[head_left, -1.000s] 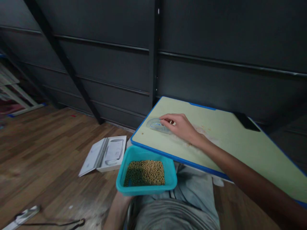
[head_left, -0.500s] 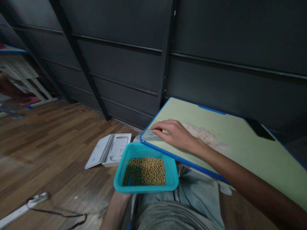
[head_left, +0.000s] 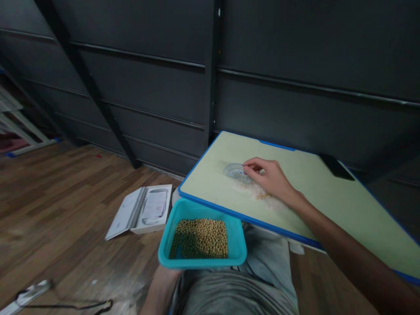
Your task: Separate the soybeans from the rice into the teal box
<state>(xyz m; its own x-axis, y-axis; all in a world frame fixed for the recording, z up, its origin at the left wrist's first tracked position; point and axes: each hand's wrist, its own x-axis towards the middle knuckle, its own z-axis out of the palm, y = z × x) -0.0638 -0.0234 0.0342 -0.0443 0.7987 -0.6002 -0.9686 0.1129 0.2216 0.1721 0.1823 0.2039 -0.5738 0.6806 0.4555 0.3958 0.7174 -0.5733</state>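
My right hand rests on the pale green tabletop with a blue rim. Its fingers are pinched on a clear plastic protractor that lies flat on the top. A few small tan beans lie loose by my wrist. Below the table's near edge, a teal plastic tray full of tan beans is held up from underneath by my left hand. Only the wrist and heel of that hand show; its fingers are hidden under the tray.
An open white box lies on the wooden floor to the left. A dark cable and a flat white strip lie at bottom left. A dark panelled wall stands behind the table. A black object sits at the table's far edge.
My right hand slid the protractor to the table's near left edge above the tray, then drew it back toward the middle of the top. The tray stays held below the edge.
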